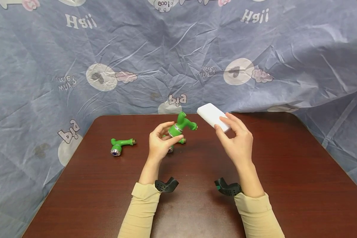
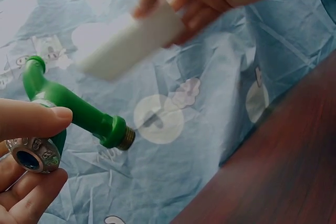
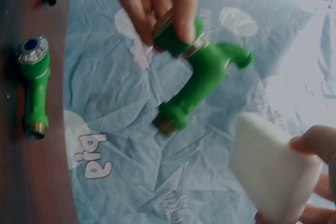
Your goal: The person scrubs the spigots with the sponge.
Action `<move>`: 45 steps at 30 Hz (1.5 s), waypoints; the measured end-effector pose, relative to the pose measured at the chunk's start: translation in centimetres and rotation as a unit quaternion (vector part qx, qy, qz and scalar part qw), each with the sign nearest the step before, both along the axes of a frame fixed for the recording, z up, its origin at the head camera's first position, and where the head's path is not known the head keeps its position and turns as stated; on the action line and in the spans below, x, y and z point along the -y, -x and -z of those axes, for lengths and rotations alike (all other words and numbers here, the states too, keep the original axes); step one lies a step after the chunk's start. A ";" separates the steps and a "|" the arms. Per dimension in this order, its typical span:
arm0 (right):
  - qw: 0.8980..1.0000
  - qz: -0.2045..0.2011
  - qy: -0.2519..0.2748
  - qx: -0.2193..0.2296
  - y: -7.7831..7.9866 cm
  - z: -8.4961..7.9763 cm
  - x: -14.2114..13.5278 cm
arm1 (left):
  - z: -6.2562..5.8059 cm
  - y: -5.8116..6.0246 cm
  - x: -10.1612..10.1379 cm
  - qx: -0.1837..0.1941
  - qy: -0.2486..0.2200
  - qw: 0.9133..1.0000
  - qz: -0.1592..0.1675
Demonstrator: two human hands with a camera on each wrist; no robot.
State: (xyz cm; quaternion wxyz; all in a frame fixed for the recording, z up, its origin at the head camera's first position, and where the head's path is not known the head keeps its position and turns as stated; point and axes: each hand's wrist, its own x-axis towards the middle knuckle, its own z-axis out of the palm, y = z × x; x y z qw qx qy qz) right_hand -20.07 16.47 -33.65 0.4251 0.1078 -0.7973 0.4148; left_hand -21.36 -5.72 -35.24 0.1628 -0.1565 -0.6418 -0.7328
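Note:
My left hand (image 1: 159,142) holds a green faucet (image 1: 182,123) by its knob end, thumb on one side and fingers on the other. In the left wrist view the faucet (image 2: 79,106) shows a silver ring round a dark blue centre and a brass threaded end. A white rectangular sponge block (image 1: 212,115) is pinched at its lower end between the thumb and fingers of my right hand (image 1: 239,142). Both are raised above the table, the block to the right of the faucet and apart from it. The right wrist view shows the white block (image 3: 273,169) close up, slightly blurred.
A second green faucet (image 1: 122,142) lies on the left of the dark red-brown table (image 1: 285,158). Another green faucet (image 1: 182,141) lies behind my left hand, partly hidden. A wrinkled blue-grey printed cloth (image 1: 172,49) hangs along the table's far edge.

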 end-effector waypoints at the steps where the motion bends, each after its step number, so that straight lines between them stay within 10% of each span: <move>1: 1.000 -0.012 0.011 -0.017 -0.1 -0.1 0.2 | 0.0 0.0 0.0 0.003 -0.001 1.000 0.004; 8: 0.992 -0.090 -0.002 -0.088 -0.6 -0.3 1.6 | 0.1 0.0 -0.3 0.005 0.004 1.000 0.020; 30: 0.997 -0.017 -0.018 -0.072 -0.2 -0.1 0.6 | -0.1 0.1 0.6 -0.008 0.046 0.997 -0.053; 45: 0.997 -0.010 0.003 -0.072 -0.1 -0.3 -0.2 | 3.1 2.9 4.2 0.019 -0.093 0.984 -0.148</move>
